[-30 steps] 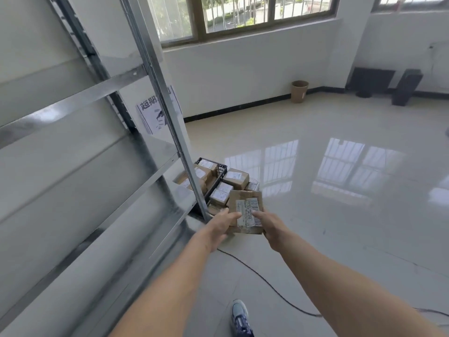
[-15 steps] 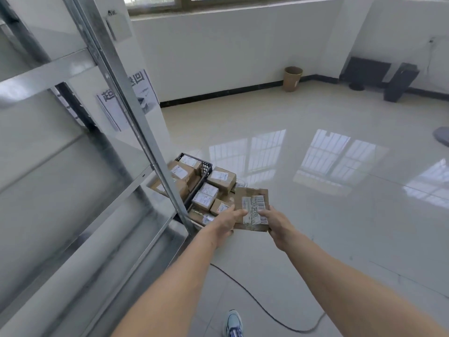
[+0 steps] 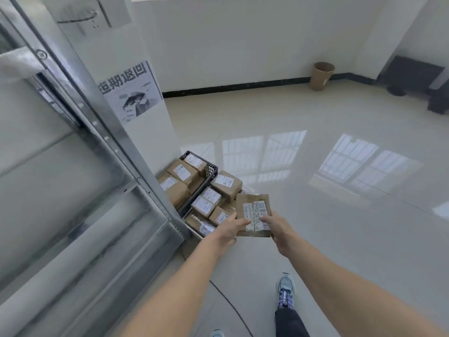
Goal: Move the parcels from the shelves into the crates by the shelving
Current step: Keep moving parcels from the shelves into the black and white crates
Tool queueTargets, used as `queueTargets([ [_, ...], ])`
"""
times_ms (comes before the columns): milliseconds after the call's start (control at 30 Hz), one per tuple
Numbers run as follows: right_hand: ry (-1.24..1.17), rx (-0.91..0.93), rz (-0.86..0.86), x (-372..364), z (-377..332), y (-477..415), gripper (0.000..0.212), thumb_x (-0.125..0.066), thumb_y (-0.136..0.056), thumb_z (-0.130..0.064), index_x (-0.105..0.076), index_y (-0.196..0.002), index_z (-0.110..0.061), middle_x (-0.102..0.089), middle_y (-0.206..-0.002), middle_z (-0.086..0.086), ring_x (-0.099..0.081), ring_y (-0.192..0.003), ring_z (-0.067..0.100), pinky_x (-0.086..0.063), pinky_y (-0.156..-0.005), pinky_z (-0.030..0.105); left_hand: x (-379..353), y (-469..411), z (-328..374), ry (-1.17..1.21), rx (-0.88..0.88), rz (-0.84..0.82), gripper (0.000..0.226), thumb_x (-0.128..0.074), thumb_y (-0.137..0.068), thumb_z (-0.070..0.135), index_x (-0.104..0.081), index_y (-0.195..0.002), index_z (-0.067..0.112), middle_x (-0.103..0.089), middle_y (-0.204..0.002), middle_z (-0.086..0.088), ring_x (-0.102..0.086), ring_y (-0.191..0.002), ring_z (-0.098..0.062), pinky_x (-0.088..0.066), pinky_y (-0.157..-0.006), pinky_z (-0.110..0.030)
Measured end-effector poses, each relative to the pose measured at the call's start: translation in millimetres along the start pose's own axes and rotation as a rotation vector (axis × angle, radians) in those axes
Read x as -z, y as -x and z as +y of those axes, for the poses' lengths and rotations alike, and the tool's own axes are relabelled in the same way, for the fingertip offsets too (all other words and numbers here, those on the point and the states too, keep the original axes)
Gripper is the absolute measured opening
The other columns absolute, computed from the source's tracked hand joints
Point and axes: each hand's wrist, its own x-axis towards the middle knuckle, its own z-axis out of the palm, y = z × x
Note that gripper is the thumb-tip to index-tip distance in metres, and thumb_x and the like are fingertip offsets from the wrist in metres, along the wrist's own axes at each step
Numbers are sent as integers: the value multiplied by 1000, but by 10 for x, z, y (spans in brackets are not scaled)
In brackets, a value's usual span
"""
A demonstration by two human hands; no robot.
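Beside the foot of the shelving post (image 3: 116, 142), both hands hold one flat brown parcel (image 3: 252, 203) with a barcode label. The left grip (image 3: 227, 229) and the right grip (image 3: 277, 229) each pinch its near edge, thumbs on top, and the far end is unsupported. The parcel hangs in the air over the right side of the nearer crate (image 3: 194, 231), whose pale rim shows only at the near corner. A black crate (image 3: 211, 170) stands just behind it against the pillar. Both are heaped with boxed parcels (image 3: 205, 205) up to or above their rims, and that is probably the main risk. A flat parcel laid on such an uneven heap could slide off the right side onto the glossy floor (image 3: 328, 227), or knock a small box loose. Because it is held only at one edge, the parcel could also tip forward as the fingers let go. A dark cable (image 3: 233, 308) crosses the floor close to the shoe (image 3: 286, 290), and a forward step could snag it. On the left the way is closed by the post and the shelf edges, which lie near the left forearm. To the right and ahead the floor is open as far as the wall and the bin (image 3: 322, 75). The safest approach therefore looks to be from the right, lowering the parcel flat onto the middle of the heap.
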Motion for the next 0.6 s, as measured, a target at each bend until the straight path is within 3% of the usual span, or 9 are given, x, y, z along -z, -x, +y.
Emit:
queueTargets([
  [67, 35, -8, -34, 157, -122, -247, 37, -52, -96, -8, -62, -128, -24, -74, -118, 2, -70, -109, 24, -53, -98, 39, -106, -206, 120, 43, 5, 41, 36, -54, -105, 23, -53, -141, 29, -69, -119, 15, -63, -100, 4, -39, -95, -29],
  [133, 74, -8, -64, 313, -251, -467, 39, -53, -95, -8, -62, -129, -23, -74, -118, 3, -71, -108, 25, -54, -97, 39, -212, -427, 202, 75, 5, 86, 39, -58, -103, 27, -53, -141, 31, -70, -123, 14, -63, -109, -2, -36, -108, -37],
  [200, 122, -23, -106, 476, -412, -660, 40, -51, -93, -4, -62, -127, -23, -74, -117, 4, -70, -108, 26, -55, -91, 37, -337, -631, 292, 121, 16, 139, 40, -60, -101, 29, -54, -140, 33, -71, -125, 14, -63, -112, -4, -36, -108, -38],
  [367, 305, -25, -178, 744, -761, -1069, 43, -50, -87, 2, -63, -122, -18, -72, -115, 5, -66, -108, 25, -51, -93, 37, -620, -998, 504, 287, 21, 235, 37, -58, -102, 31, -53, -139, 34, -66, -118, 21, -56, -104, 5, -34, -106, -37],
  [500, 354, -36, -228, 791, -949, -1394, 40, -49, -87, 5, -63, -118, -16, -73, -112, 7, -65, -96, 21, -50, -83, 32, -647, -1269, 600, 411, 14, 287, 39, -59, -102, 31, -43, -137, 32, -51, -134, 15, -48, -120, -6, -23, -120, -43],
  [600, 403, -45, -272, 727, -1009, -1675, 45, -49, -87, 5, -61, -124, -16, -72, -116, 7, -65, -101, 22, -49, -84, 32, -562, -1485, 617, 480, 2, 359, 67, -60, -102, 31, -24, -158, 25, -39, -151, 5, -36, -136, -14, -18, -123, -46],
])
